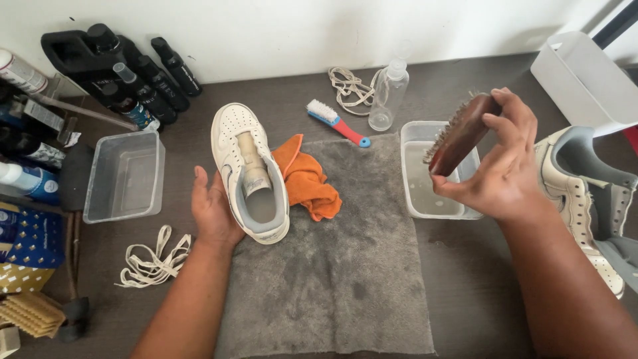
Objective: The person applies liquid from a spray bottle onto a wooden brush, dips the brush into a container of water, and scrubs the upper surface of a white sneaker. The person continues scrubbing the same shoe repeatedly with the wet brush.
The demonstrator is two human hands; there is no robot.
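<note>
A cream-white sneaker [240, 143] with a shoe tree inside stands on a grey towel [332, 266], laces removed. My left hand [211, 211] rests flat against the sneaker's left heel side, fingers spread. My right hand [500, 167] grips a dark wooden bristle brush [460, 133], held up and tilted over a clear water tub [419, 193]. An orange cloth [307, 179] lies crumpled right of the sneaker.
A second sneaker [588, 199] lies at the right edge. An empty clear tub [126, 176] stands left, loose white laces [154, 259] below it. Dark bottles [126, 73], a clear spray bottle [387, 93], a small blue-red brush [337, 123] and a white box [585, 80] line the back.
</note>
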